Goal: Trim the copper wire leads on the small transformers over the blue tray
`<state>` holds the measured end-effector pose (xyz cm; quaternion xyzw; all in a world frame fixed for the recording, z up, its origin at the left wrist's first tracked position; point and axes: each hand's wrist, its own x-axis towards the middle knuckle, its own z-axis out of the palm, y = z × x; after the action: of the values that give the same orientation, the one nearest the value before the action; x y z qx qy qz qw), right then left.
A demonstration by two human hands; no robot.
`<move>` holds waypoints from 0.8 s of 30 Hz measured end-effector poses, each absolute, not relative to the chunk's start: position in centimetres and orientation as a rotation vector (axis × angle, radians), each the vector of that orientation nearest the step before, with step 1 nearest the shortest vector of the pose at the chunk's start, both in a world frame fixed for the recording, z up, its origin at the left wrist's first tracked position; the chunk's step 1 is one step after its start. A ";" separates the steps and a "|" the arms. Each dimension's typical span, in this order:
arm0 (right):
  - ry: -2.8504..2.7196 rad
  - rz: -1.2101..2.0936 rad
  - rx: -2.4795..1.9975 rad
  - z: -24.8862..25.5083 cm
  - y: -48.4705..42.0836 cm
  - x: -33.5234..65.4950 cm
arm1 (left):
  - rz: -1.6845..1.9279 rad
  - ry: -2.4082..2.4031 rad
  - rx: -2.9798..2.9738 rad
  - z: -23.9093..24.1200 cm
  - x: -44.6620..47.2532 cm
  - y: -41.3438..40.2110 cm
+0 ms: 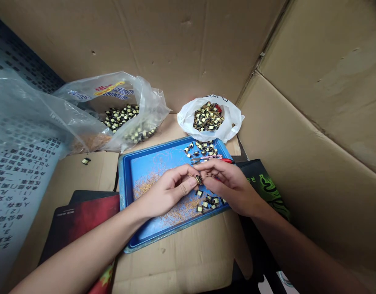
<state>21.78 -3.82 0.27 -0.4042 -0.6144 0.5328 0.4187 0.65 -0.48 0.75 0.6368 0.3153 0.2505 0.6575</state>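
Note:
Over a blue tray [135, 171], my left hand [167, 190] and my right hand [229, 183] meet. Both pinch one small black-and-yellow wound component [199, 179] between fingertips, with thin copper leads sticking out to either side. Several more such components [210, 201] lie on the tray just below my hands, and another cluster [203, 148] sits at its far edge. Copper wire clippings [178, 210] are scattered over the tray floor. A red-handled tool [227, 161] lies behind my right hand, partly hidden.
A clear plastic bag [126, 118] of components lies at the back left, a white bag [210, 116] of them at the back middle. One stray component [85, 161] rests on the cardboard. Cardboard walls enclose the back and right. Dark mats [80, 216] lie beside the tray.

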 end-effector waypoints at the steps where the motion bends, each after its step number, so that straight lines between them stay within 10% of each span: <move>1: -1.556 1.268 -1.053 0.3 -3.8 21.7 | 0.565 0.728 1.467 0.8 0.7 -0.5; 24: -1.709 1.238 -1.053 0.9 -4.0 21.7 | 0.481 0.726 1.611 0.9 0.7 -0.7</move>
<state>21.69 -4.01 0.94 -0.4127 -0.6698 0.4852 0.3817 0.67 -0.72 0.91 0.6977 0.3145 0.2081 0.6091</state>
